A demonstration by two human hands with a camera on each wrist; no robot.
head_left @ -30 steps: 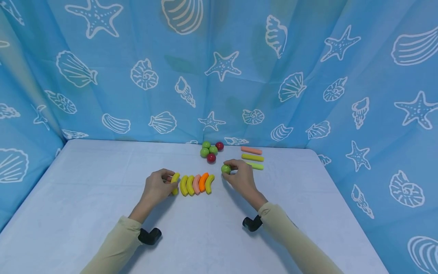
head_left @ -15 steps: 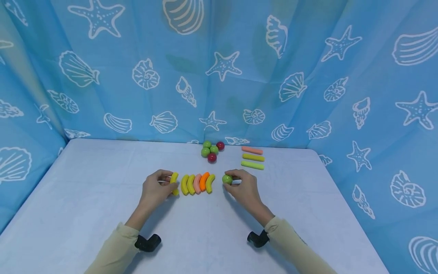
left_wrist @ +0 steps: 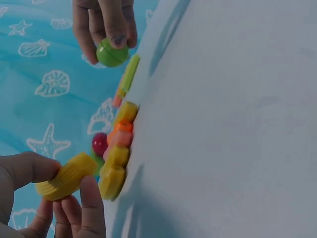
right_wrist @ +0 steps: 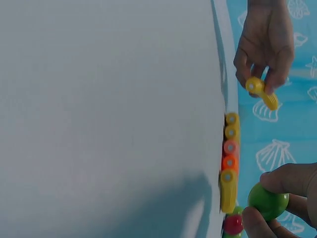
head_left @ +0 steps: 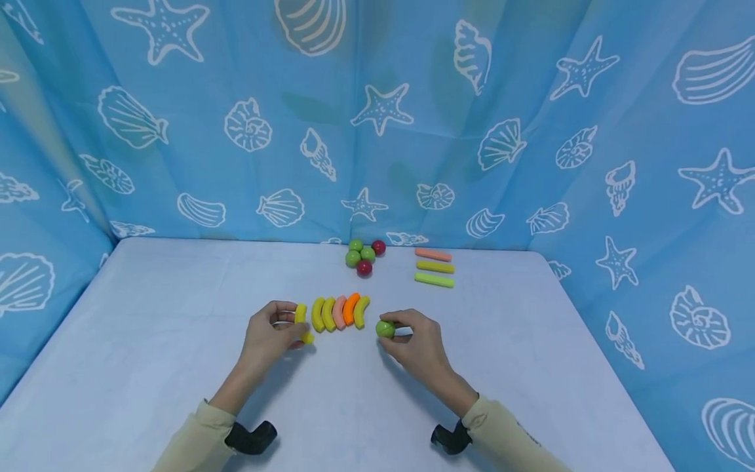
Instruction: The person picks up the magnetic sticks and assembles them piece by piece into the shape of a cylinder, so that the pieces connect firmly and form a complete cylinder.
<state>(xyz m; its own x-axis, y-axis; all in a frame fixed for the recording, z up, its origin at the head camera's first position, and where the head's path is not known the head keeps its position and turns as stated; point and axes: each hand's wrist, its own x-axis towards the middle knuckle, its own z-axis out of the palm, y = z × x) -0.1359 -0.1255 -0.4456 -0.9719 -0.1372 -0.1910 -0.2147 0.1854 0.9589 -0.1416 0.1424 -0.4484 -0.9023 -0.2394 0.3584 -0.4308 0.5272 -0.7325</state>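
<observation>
Fingers (left_wrist: 91,206) pinching, we are holding a yellow curved piece (left_wrist: 69,177) in our left hand (head_left: 265,334) and a green ball (right_wrist: 268,201) in our right hand (head_left: 420,344), flanking the curved row (head_left: 339,313), judging both light and stiff, best gripped mid-body.

The left arm (head_left: 197,436) and right arm (head_left: 510,438) are slanting inward; the left hand (head_left: 263,334) and right hand (head_left: 420,342) are pinching with bent fingers (left_wrist: 92,204), the right's outer ones seemingly curling, partly hidden.
</observation>
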